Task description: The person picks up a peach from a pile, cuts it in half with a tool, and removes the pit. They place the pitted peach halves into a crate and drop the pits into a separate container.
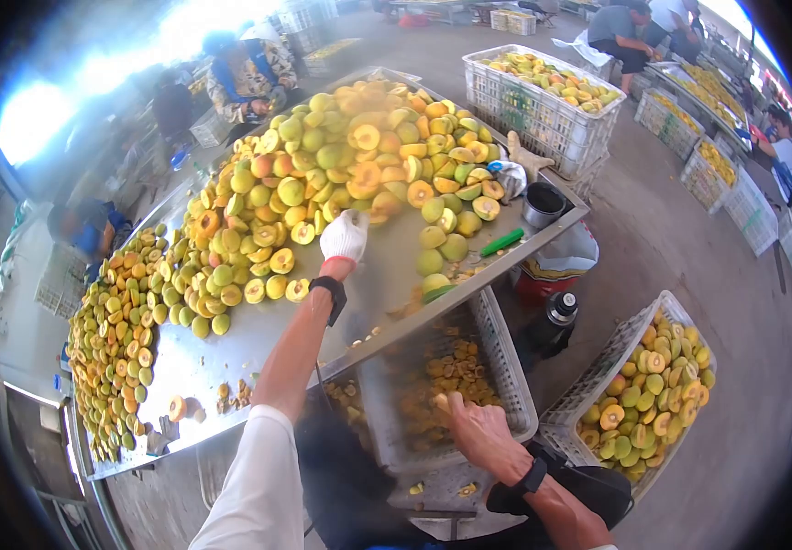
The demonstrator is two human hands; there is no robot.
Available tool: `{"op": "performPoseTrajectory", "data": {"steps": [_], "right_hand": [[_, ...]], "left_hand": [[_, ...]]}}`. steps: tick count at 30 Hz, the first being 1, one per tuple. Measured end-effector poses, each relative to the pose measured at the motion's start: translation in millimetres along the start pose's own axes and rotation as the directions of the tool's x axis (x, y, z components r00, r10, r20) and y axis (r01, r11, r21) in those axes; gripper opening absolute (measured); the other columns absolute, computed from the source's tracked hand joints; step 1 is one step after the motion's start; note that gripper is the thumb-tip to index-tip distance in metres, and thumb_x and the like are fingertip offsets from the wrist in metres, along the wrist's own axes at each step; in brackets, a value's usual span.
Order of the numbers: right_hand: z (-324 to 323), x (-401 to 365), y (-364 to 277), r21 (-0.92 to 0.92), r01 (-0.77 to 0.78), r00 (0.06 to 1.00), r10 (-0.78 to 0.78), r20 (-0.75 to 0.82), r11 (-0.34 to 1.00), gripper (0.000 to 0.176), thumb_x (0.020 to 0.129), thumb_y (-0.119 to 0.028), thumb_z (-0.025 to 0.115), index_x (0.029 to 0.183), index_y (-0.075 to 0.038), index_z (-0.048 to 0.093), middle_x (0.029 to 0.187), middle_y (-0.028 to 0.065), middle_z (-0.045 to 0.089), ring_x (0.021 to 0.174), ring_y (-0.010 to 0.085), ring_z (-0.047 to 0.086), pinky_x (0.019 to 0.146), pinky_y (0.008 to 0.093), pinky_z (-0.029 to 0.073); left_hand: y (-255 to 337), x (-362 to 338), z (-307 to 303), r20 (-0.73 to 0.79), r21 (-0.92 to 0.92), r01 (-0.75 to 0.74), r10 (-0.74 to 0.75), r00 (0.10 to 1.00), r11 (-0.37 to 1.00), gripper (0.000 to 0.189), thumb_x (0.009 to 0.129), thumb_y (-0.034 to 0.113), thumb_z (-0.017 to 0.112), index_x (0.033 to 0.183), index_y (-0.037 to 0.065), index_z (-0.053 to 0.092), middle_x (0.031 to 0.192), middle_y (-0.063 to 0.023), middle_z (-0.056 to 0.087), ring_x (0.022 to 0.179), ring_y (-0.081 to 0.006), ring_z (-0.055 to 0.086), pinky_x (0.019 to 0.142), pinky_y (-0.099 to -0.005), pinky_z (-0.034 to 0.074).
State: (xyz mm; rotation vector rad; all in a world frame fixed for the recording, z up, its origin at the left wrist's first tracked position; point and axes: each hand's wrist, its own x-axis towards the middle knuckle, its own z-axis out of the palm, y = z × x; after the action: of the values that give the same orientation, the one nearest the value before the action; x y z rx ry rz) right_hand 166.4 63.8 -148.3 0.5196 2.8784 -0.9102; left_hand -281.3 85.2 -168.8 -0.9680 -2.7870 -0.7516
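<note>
Plainly, the fruit [277,197] lies heaped over most of the metal table [231,339], thickest toward its far end and thinning to a loose scatter at its near left corner. Many pieces are cut in half. The skins are green to yellow, and the cut faces show orange-yellow flesh with a darker hollow in the middle.

Each piece is probably light but soft. The cut faces likely run wet and slick, and the flesh would bruise under a hard pinch. The safer hold seems to be around the rounded skin side, with the fingers spread and kept off the cut face.

The left hand [345,236], in a white glove, reaches to the near edge of the heap at the table's middle. Its fingers are bent down among the pieces, and I cannot tell whether they have closed on one.

The right hand [477,429] is bare and hangs below the table's near edge over a white crate [513,390]. Its fingers are loosely curled, and what they hold, if anything, is unclear.
</note>
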Motion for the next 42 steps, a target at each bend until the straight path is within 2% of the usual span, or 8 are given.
{"op": "performPoseTrajectory", "data": {"steps": [6, 16, 22, 29, 33, 36, 39, 42], "right_hand": [[-38, -8, -9, 0.113, -0.015, 0.988, 0.032, -0.154, 0.994, 0.020, 0.093, -0.006, 0.055, 0.111, -0.001, 0.047, 0.088, 0.0283, 0.069, 0.077, 0.0464, 0.069, 0.067, 0.0551, 0.051], [-63, -13, -30, 0.303, 0.134, 0.897, 0.014, -0.441, 0.944, 0.020, 0.102, -0.018, 0.056, 0.113, -0.002, 0.051, 0.088, 0.0257, 0.069, 0.083, 0.0481, 0.066, 0.071, 0.0554, 0.051], [-70, -3, -60, 0.395, 0.324, 0.833, -0.061, -0.551, 0.860, 0.022, 0.102, -0.018, 0.056, 0.110, 0.001, 0.049, 0.079, 0.0270, 0.065, 0.079, 0.0491, 0.064, 0.068, 0.0545, 0.049], [-72, -2, -78, 0.392, 0.338, 0.820, -0.063, -0.569, 0.856, 0.024, 0.104, -0.019, 0.056, 0.104, 0.002, 0.047, 0.074, 0.0291, 0.061, 0.073, 0.0501, 0.062, 0.061, 0.0536, 0.047], [-69, 3, -75, 0.323, 0.332, 0.810, -0.092, -0.580, 0.886, 0.022, 0.104, -0.017, 0.057, 0.102, 0.002, 0.047, 0.073, 0.0295, 0.061, 0.072, 0.0498, 0.062, 0.060, 0.0547, 0.046], [-71, 7, -74, 0.325, 0.314, 0.821, -0.083, -0.565, 0.892, 0.021, 0.103, -0.016, 0.058, 0.101, 0.002, 0.047, 0.071, 0.0288, 0.060, 0.071, 0.0499, 0.062, 0.060, 0.0549, 0.047], [-67, 11, -74, 0.304, 0.251, 0.845, -0.055, -0.532, 0.919, 0.022, 0.103, -0.017, 0.059, 0.101, 0.003, 0.048, 0.070, 0.0288, 0.061, 0.071, 0.0499, 0.063, 0.060, 0.0541, 0.048], [-58, 13, -76, 0.255, 0.245, 0.844, -0.076, -0.531, 0.935, 0.024, 0.102, -0.017, 0.061, 0.102, 0.003, 0.049, 0.070, 0.0296, 0.061, 0.072, 0.0501, 0.064, 0.060, 0.0536, 0.049]], "left_hand": [[-53, 59, 103, -0.072, 0.019, -0.125, 0.126, 0.989, 0.992, 0.065, 0.080, 0.052, 0.073, 0.123, 0.003, 0.071, 0.105, -0.0222, 0.076, 0.100, -0.0389, 0.072, 0.089, -0.0459, 0.055], [47, -84, -47, 0.066, -0.415, -0.113, 0.154, 0.986, 0.903, 0.047, 0.085, 0.025, 0.076, 0.125, 0.001, 0.068, 0.110, -0.0145, 0.076, 0.094, -0.0229, 0.073, 0.088, -0.0343, 0.056], [110, -198, -153, 0.447, -0.758, 0.251, 0.199, 0.872, 0.602, 0.047, 0.088, 0.011, 0.068, 0.133, 0.001, 0.062, 0.110, -0.0081, 0.071, 0.097, -0.0143, 0.068, 0.082, -0.0296, 0.057], [136, -261, -169, 0.415, -0.909, 0.412, 0.254, 0.874, 0.067, 0.047, 0.090, 0.011, 0.057, 0.135, -0.002, 0.058, 0.111, -0.0133, 0.069, 0.099, -0.0204, 0.067, 0.092, -0.0328, 0.055], [133, -265, -157, 0.364, -0.896, 0.425, 0.334, 0.869, -0.131, 0.048, 0.106, 0.036, 0.048, 0.134, -0.001, 0.059, 0.115, -0.0162, 0.068, 0.104, -0.0227, 0.067, 0.097, -0.0353, 0.053], [147, -265, -149, 0.415, -0.885, 0.437, 0.156, 0.896, -0.158, 0.064, 0.110, 0.055, 0.037, 0.126, -0.002, 0.062, 0.108, -0.0155, 0.070, 0.100, -0.0226, 0.067, 0.095, -0.0363, 0.054], [155, -265, -148, 0.254, -0.959, 0.245, 0.047, 0.966, 0.141, 0.070, 0.110, 0.060, 0.034, 0.118, -0.002, 0.065, 0.097, -0.0126, 0.071, 0.093, -0.0211, 0.067, 0.090, -0.0354, 0.054], [171, -271, -153, 0.191, -0.971, 0.197, -0.052, 0.980, 0.136, 0.070, 0.110, 0.059, 0.033, 0.113, -0.002, 0.067, 0.091, -0.0109, 0.071, 0.088, -0.0193, 0.066, 0.085, -0.0338, 0.054]]}}
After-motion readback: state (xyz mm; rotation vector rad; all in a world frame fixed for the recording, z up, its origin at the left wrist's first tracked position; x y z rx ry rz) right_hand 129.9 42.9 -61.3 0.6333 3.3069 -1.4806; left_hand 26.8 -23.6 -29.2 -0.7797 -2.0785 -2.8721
